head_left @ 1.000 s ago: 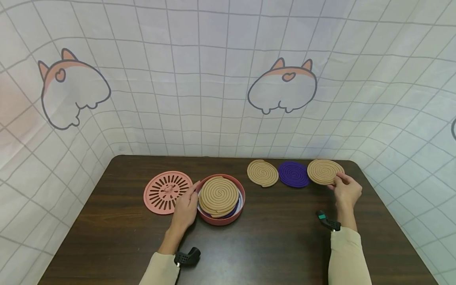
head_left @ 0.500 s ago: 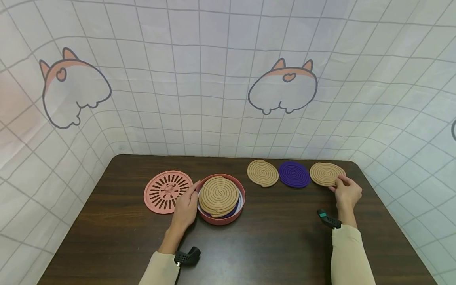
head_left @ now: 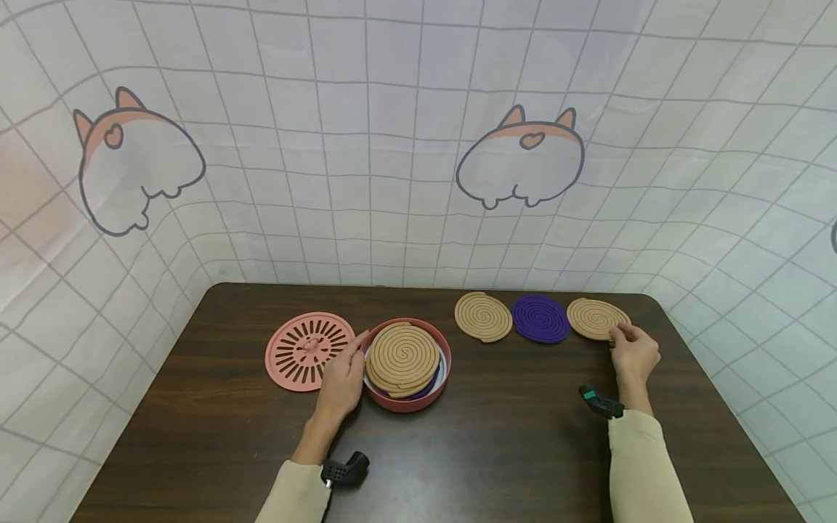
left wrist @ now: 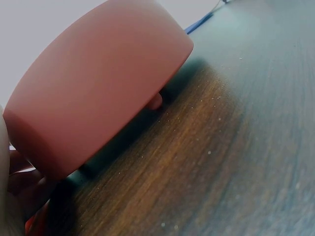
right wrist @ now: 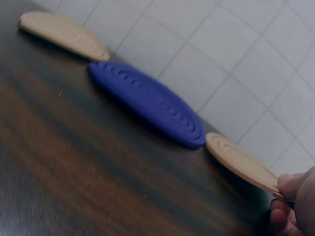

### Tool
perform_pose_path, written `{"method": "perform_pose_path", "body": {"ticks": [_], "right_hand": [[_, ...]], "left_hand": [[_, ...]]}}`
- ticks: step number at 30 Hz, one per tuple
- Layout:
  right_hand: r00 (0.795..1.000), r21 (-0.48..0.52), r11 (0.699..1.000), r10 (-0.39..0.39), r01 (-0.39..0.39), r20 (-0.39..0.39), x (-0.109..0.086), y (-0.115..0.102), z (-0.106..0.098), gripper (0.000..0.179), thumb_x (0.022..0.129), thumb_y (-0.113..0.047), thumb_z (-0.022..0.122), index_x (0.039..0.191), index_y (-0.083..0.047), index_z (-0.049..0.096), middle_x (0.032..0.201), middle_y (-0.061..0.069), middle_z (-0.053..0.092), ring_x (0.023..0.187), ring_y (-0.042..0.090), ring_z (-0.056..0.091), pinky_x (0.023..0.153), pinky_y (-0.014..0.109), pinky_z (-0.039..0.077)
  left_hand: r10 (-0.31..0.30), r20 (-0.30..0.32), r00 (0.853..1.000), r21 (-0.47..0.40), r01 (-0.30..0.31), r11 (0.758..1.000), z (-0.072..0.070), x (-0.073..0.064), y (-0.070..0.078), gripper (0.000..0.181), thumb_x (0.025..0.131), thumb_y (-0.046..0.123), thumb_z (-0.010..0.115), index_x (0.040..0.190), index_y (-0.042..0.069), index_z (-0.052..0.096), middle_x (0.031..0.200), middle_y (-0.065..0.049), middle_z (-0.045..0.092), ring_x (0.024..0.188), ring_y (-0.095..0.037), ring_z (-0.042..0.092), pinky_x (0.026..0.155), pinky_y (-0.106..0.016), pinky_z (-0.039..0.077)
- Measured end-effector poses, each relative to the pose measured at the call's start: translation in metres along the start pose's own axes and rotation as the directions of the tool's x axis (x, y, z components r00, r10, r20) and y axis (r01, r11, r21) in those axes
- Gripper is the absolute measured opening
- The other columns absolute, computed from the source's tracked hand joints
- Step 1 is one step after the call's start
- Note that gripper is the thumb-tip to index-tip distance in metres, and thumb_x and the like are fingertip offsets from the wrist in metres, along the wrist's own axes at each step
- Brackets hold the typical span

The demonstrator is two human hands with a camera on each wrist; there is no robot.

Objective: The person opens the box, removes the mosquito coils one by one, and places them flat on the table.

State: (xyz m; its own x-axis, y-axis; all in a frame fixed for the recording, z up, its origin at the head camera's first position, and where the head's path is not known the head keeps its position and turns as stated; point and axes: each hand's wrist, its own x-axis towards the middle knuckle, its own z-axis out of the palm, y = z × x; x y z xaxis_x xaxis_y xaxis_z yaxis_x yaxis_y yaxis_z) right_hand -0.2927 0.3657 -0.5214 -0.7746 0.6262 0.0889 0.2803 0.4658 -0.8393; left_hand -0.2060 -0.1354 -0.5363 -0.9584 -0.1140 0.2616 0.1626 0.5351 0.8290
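Observation:
My left hand (head_left: 341, 383) grips the left side of a round red tin (head_left: 400, 407); the left wrist view shows the tin's wall (left wrist: 103, 83) and small foot. Stacked inside it are tan mosquito coils (head_left: 402, 357), with a purple one partly showing below. At the right, my right hand (head_left: 635, 357) pinches the near right edge of a tan mosquito coil (head_left: 596, 319). In the right wrist view, thumb and fingers hold that coil (right wrist: 241, 160) at its edge. Left of it lie a purple coil (head_left: 540, 319) and another tan coil (head_left: 482, 317).
A pink slotted lid (head_left: 307, 352) with a small raised knob lies left of the tin, partly behind my left hand. All stand on a dark wooden table (head_left: 471, 450). A white gridded cloth (head_left: 366, 181) rises behind the table's back edge.
The right-hand coil has come down and shifted slightly right, away from overlapping the purple coil. My right hand has moved slightly left just now. My left hand and the tin stay put.

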Motion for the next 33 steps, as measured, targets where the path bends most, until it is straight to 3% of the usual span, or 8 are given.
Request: {"method": "perform_pose_path", "body": {"ticks": [3,5,7,9,17,24,33], "right_hand": [[0.999,-0.071,0.997,-0.041,0.042,0.007,-0.0008,-0.0009,0.0006,0.032,0.099,-0.020,0.060,0.122,0.000,0.070,0.081,0.003,0.071,0.085,0.012,0.064,0.077,0.023,0.045],[0.998,-0.112,0.991,-0.066,0.068,0.020,-0.0014,-0.0015,0.0011,0.033,0.100,-0.019,0.058,0.123,0.003,0.068,0.104,0.021,0.070,0.107,0.033,0.058,0.090,0.040,0.043],[0.996,-0.130,0.988,-0.078,0.083,0.041,-0.0012,-0.0017,0.0015,0.035,0.101,-0.019,0.056,0.125,0.005,0.065,0.116,0.027,0.065,0.119,0.046,0.048,0.098,0.053,0.037],[0.995,-0.144,0.986,-0.076,0.083,0.057,-0.0009,-0.0019,0.0013,0.036,0.101,-0.019,0.055,0.125,0.006,0.063,0.119,0.029,0.062,0.124,0.051,0.044,0.103,0.059,0.034],[0.995,-0.198,0.976,-0.075,0.088,0.072,0.0001,-0.0029,0.0007,0.032,0.100,-0.019,0.058,0.118,0.007,0.064,0.108,0.027,0.061,0.116,0.050,0.048,0.101,0.061,0.036],[0.996,-0.162,0.985,-0.048,0.059,0.069,-0.0034,-0.0017,0.0016,0.045,0.101,-0.023,0.055,0.136,0.006,0.057,0.130,0.032,0.059,0.129,0.054,0.042,0.109,0.061,0.032],[0.995,-0.052,0.994,-0.095,0.095,-0.011,-0.0081,-0.0078,0.0049,0.054,0.101,-0.031,0.054,0.141,0.005,0.053,0.138,0.029,0.057,0.134,0.049,0.046,0.110,0.059,0.036]], "left_hand": [[0.003,-0.002,1.000,-0.008,-0.003,1.000,0.0006,0.0004,0.0003,0.043,0.105,0.016,0.037,0.141,0.014,0.059,0.053,0.004,0.035,0.043,-0.004,0.024,0.045,-0.024,0.028],[0.007,-0.003,1.000,-0.010,-0.007,1.000,0.0011,0.0007,0.0004,0.043,0.105,0.015,0.037,0.141,0.013,0.059,0.054,0.004,0.035,0.043,-0.004,0.024,0.045,-0.024,0.027],[0.009,-0.003,1.000,-0.012,-0.009,1.000,0.0012,0.0009,0.0010,0.043,0.105,0.015,0.037,0.141,0.014,0.059,0.054,0.004,0.035,0.043,-0.003,0.024,0.045,-0.023,0.027],[0.009,-0.002,1.000,-0.010,-0.009,1.000,0.0014,0.0011,0.0014,0.043,0.105,0.015,0.038,0.141,0.014,0.059,0.054,0.004,0.035,0.043,-0.003,0.024,0.045,-0.023,0.027],[0.000,-0.001,1.000,-0.004,0.000,1.000,0.0014,0.0011,0.0021,0.042,0.105,0.016,0.038,0.141,0.016,0.060,0.055,0.004,0.036,0.044,-0.004,0.025,0.047,-0.024,0.029],[-0.003,0.003,1.000,-0.007,0.003,1.000,0.0004,0.0005,0.0014,0.042,0.104,0.016,0.038,0.141,0.014,0.059,0.057,0.003,0.037,0.044,-0.003,0.024,0.048,-0.025,0.030],[-0.009,0.001,1.000,-0.003,0.009,1.000,0.0010,0.0008,-0.0029,0.042,0.104,0.016,0.039,0.141,0.015,0.060,0.053,0.006,0.035,0.042,-0.002,0.023,0.044,-0.024,0.027]]}}
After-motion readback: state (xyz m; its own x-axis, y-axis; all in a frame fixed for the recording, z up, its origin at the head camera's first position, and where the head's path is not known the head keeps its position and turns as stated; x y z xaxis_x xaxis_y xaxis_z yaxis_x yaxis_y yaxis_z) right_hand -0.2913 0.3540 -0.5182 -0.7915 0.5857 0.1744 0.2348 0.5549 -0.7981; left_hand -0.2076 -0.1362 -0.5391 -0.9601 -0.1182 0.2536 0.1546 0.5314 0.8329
